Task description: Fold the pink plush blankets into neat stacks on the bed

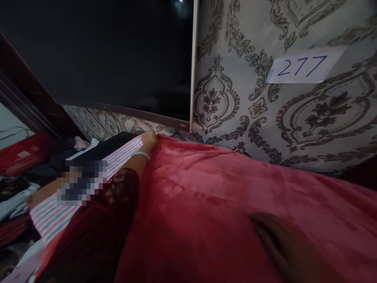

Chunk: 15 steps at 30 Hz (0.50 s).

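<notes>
Red blanket (206, 188) is spread before the patterned wall (253, 106); judged soft, floppy. Left: far edge beside striped band (125, 153), a sound hold, is clamped in left hand (150, 139). Right: right hand (279, 239) is laid loosely over it, fingers apart.

Dark screen (118, 59), grey damask-patterned wall (216, 102), paper (304, 67) reading 277, dim light

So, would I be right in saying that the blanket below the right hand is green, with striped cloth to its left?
Not quite: the blanket is red, not green, as the head view shows. It does lie below the right hand, with striped cloth to its left.
</notes>
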Available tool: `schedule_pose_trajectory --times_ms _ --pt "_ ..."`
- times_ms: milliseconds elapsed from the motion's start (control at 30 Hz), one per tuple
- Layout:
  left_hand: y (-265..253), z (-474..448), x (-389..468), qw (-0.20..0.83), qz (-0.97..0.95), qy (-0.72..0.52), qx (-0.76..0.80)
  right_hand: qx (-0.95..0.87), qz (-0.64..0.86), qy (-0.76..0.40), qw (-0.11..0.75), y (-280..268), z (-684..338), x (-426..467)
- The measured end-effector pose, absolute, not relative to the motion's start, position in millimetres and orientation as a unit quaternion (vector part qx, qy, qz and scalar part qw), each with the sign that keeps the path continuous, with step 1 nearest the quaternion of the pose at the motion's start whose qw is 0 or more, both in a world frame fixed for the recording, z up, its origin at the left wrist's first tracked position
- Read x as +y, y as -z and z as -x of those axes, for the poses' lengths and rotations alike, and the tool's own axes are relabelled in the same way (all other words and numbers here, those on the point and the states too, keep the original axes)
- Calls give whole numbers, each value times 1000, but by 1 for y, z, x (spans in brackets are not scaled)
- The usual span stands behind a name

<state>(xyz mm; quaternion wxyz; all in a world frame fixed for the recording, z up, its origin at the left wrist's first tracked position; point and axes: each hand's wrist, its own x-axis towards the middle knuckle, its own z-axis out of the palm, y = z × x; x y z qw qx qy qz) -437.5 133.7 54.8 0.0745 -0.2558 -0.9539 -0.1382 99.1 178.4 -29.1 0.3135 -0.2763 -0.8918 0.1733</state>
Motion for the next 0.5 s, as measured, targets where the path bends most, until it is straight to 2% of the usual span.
schedule_pose_trajectory --times_ms 167,400,500 --pt "-50 441 148 119 212 159 -957 -896 275 -128 324 39 -103 179" --pt "-15 437 147 128 207 182 -953 -883 316 -152 310 63 -114 183" --pt "-18 437 150 153 288 164 -931 -873 323 -165 326 73 -118 185"
